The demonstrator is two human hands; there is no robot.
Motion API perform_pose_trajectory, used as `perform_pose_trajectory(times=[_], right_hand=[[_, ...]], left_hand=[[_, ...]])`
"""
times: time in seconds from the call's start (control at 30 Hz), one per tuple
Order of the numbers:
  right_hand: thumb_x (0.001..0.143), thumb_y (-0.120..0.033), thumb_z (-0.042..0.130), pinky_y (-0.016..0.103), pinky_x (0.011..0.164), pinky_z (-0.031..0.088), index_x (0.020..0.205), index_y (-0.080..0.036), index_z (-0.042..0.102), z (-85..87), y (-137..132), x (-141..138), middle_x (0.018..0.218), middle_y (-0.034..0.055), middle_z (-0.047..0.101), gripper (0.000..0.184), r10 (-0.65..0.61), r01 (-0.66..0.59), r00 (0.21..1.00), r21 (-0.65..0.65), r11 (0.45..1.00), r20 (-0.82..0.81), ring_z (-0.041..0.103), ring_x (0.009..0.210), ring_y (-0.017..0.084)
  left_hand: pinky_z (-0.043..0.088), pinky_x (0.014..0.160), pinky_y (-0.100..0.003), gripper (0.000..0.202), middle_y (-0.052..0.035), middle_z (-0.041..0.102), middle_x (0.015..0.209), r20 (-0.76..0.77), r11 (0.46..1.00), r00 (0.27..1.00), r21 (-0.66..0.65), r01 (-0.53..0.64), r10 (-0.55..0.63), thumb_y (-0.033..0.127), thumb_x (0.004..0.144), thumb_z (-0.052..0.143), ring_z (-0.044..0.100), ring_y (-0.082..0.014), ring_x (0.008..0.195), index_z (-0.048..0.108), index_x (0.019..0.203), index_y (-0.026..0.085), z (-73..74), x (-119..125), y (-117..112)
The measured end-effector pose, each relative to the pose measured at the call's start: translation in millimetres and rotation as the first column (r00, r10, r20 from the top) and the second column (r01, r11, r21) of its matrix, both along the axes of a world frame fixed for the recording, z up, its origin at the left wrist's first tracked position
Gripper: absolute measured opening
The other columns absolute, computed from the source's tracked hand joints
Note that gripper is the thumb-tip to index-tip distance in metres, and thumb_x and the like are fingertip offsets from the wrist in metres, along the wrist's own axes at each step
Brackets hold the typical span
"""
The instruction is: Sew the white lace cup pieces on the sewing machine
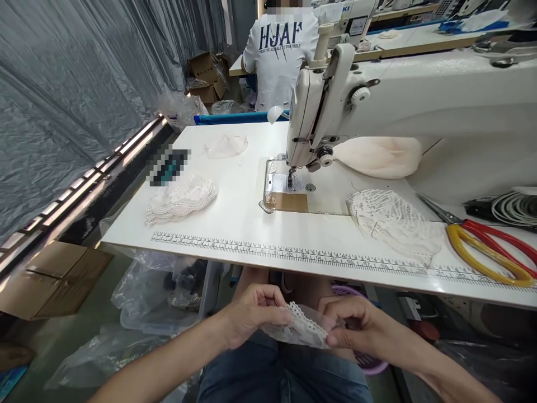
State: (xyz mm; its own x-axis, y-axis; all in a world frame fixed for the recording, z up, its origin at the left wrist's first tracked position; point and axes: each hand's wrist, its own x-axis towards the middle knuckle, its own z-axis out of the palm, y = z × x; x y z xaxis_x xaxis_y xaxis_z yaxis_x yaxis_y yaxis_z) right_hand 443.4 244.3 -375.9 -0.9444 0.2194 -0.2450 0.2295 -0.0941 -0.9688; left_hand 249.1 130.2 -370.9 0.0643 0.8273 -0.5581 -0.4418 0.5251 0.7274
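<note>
Below the table's front edge, over my lap, both hands pinch one small white lace piece [300,329]. My left hand [251,313] grips its left end with closed fingers. My right hand [354,327] pinches its right end. Above them the white table [235,218] carries a white sewing machine [377,106], whose needle and presser foot [289,179] stand over the metal plate.
A pile of lace pieces [180,198] lies at the table's left and another [394,221] at its right. Red-and-yellow scissors [486,246] lie at the far right. A person in a white T-shirt [279,53] sits at the back. Plastic bags [159,291] and a cardboard box [54,280] are on the floor.
</note>
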Motion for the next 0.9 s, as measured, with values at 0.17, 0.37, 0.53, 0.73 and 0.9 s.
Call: perform_pose_trajectory(times=[0.17, 0.37, 0.53, 0.73, 0.9], right_hand=[[0.076, -0.046, 0.067, 0.022, 0.057, 0.035, 0.079, -0.017, 0.067, -2.7, -1.7, -2.7, 0.070, -0.0016, 0.053, 0.030, -0.015, 0.014, 1.000, 0.044, 0.999, 0.014, 0.043, 0.061, 0.010], [0.079, -0.049, 0.063, 0.025, 0.067, 0.041, 0.076, -0.016, 0.068, -3.4, -2.1, -4.4, 0.077, 0.0020, 0.059, 0.033, -0.022, 0.022, 1.000, 0.020, 1.000, 0.009, 0.053, 0.073, 0.015], [0.078, -0.048, 0.064, 0.026, 0.068, 0.042, 0.079, -0.016, 0.066, -8.1, -0.8, -3.8, 0.076, 0.0017, 0.060, 0.033, -0.022, 0.023, 1.000, -0.069, 0.997, 0.015, 0.053, 0.073, 0.015], [0.079, -0.045, 0.064, 0.024, 0.065, 0.039, 0.073, -0.016, 0.064, -6.2, 0.6, -7.2, 0.071, 0.0002, 0.058, 0.029, -0.052, 0.055, 0.998, -0.080, 0.995, 0.038, 0.052, 0.070, 0.014], [0.077, -0.043, 0.066, 0.024, 0.066, 0.038, 0.074, -0.017, 0.066, -8.7, 2.9, -4.2, 0.073, -0.0001, 0.058, 0.027, -0.028, 0.028, 0.999, -0.001, 1.000, 0.046, 0.051, 0.071, 0.014]], left_hand=[[0.035, 0.057, -0.021, 0.035, -0.0001, 0.060, 0.059, -0.009, 1.000, 1.000, -0.001, -0.007, 0.007, 0.032, 0.051, 0.084, 0.050, -0.0080, 0.055, 0.059, 0.062, 0.011, -1.1, 2.0, 3.5], [0.035, 0.057, -0.021, 0.036, 0.0012, 0.059, 0.059, -0.018, 1.000, 1.000, -0.025, -0.013, 0.013, 0.034, 0.052, 0.083, 0.049, -0.0080, 0.055, 0.057, 0.062, 0.012, -3.5, -1.4, 3.0], [0.035, 0.056, -0.021, 0.036, 0.0005, 0.059, 0.059, -0.012, 1.000, 1.000, -0.015, -0.012, 0.011, 0.034, 0.053, 0.083, 0.050, -0.0083, 0.054, 0.057, 0.063, 0.012, -5.7, -2.9, 3.1], [0.036, 0.056, -0.021, 0.036, 0.0011, 0.058, 0.059, -0.027, 0.999, 1.000, -0.032, 0.007, -0.008, 0.034, 0.053, 0.083, 0.050, -0.0080, 0.055, 0.057, 0.063, 0.012, -2.2, -6.4, 4.1], [0.040, 0.062, -0.023, 0.038, 0.0003, 0.061, 0.063, -0.066, 0.998, 0.997, -0.060, 0.033, -0.037, 0.038, 0.050, 0.084, 0.053, -0.0098, 0.060, 0.061, 0.066, 0.012, 1.0, -5.1, 4.6]])
